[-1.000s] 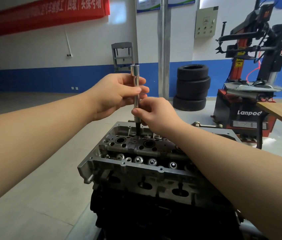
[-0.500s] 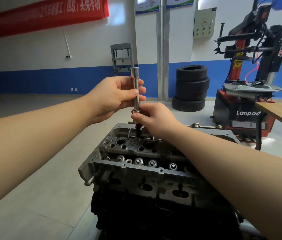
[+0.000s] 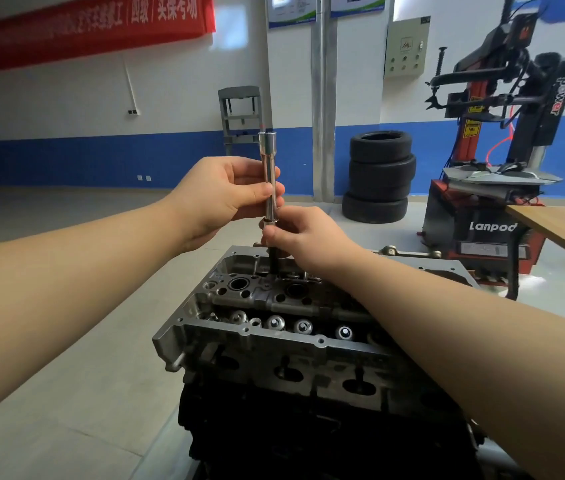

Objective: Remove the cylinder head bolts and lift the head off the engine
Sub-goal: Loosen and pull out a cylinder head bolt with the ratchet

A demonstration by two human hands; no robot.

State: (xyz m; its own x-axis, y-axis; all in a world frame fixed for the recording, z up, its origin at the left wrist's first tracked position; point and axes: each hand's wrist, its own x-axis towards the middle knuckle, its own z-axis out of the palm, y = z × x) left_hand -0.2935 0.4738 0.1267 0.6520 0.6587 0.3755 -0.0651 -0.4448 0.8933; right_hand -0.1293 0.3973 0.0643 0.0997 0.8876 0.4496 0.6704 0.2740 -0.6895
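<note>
While our left hand (image 3: 225, 199) holds its grip pinched round the upper shaft of the long chrome socket (image 3: 268, 174), our right hand (image 3: 303, 237) has its grip curled round the dark bolt (image 3: 271, 263) just below the socket's lower mouth; both grips are clenched on something, neither is released. Socket and bolt stand upright in one line above the far left corner of the cylinder head (image 3: 274, 344); whether the bolt's lower end sits in its bore or has come clear of it we cannot tell, since our fingers and the casting hide the spot.

The cylinder head itself sits bolted-side up on the dark engine block (image 3: 274, 427), not yet lifted; valve tops show in a row along its near edge.

We judge the step in hand to be drawing one head bolt out by hand, with the socket as a carrier; the task looks only partly done. Next the bolt needs a straight upward pull, kept in line with the bore so the threads do not catch, then parting from the socket and laying aside; the other bolt holes must be checked before any lift.
</note>
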